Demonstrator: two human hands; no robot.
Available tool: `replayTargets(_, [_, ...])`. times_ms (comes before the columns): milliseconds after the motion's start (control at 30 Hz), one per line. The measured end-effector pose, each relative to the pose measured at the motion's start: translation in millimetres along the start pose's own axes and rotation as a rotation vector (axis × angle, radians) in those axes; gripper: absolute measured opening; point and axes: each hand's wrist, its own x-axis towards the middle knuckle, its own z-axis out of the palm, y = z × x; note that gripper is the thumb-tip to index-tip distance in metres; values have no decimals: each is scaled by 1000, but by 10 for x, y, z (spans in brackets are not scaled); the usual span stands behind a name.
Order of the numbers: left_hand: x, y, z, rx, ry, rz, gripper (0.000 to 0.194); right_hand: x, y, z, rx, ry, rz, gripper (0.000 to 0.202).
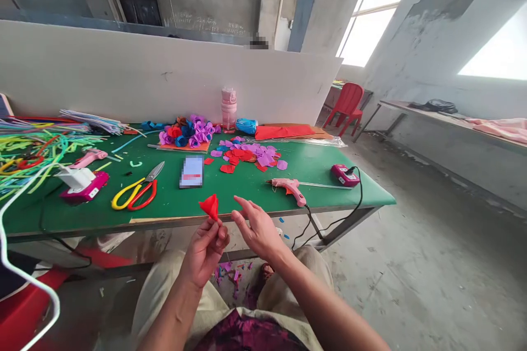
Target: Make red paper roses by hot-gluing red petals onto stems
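Observation:
Between the thumb and fingers of my left hand [206, 249] is a small red paper flower [210, 207], held by its base just off the table's front edge. My right hand [258, 228] is beside it with fingers stretched out and nothing in them. Beyond the hands lies a loose pile of red and purple paper petals [251, 154]. A pink hot glue gun [290, 189] rests on the green table [230, 189] to the right. Left of the flower are a phone [191, 171] and scissors [140, 189] with yellow and red handles.
Several purple, red and blue paper flowers [190, 131] sit at the back, near a pink bottle [229, 109]. Red paper sheets [288, 131] lie to its right. Pink power strips [345, 175] stand on both sides. Coloured strips [37, 148] crowd the left, and a white board [164, 77] rises behind.

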Motion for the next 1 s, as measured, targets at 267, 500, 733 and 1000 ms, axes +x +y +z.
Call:
replayTargets(267, [10,-40,36,4,116,44,14,-133,-71,75,592,48,195,27])
replayTargets(500, [29,-82,78,39,84,55,12,-180,-78,216,1015,71,418,22])
replayTargets(733, [13,-88,82,59,97,52,13,-138,-108,213,1101,139,399,18])
replayTargets(1000, [16,-100,88,66,95,50,13,-146,-128,209,1083,107,366,18])
